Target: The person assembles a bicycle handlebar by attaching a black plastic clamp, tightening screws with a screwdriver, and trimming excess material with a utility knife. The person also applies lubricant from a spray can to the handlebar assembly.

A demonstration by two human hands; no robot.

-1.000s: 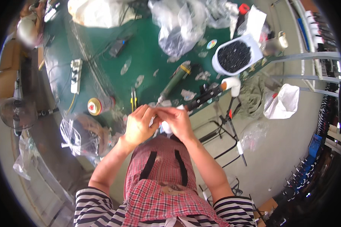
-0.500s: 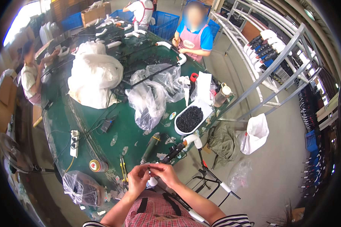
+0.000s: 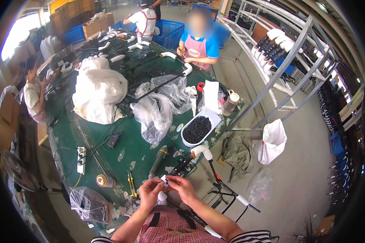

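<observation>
In front of my apron, both hands meet at a small white-and-black piece (image 3: pixel 164 178). My left hand (image 3: pixel 151 193) pinches it from the left. My right hand (image 3: pixel 181 189) closes its fingertips on the other side; its exact shape is partly hidden by the fingers. Just beyond them slants a tubular metal frame with a black grip section (image 3: pixel 181 165) and a bent white foam-covered handle (image 3: pixel 201 151). A grey-green cylindrical power tool (image 3: pixel 159 160) lies on the table to its left. Yellow-handled pliers (image 3: pixel 132 184) rest beside my left hand.
A white tub (image 3: pixel 187 139) of small black parts stands by the table's right edge. Clear plastic bags (image 3: pixel 152 121), a white sack (image 3: pixel 99 91), a power strip (image 3: pixel 81 160) and a can (image 3: pixel 105 181) share the green table. Co-workers stand at its far and left sides; a metal rack (image 3: pixel 286 60) rises at right.
White now shows between my fingertips, where only a small dark piece was visible before. My hands have shifted slightly right and apart. The whole view has moved a little.
</observation>
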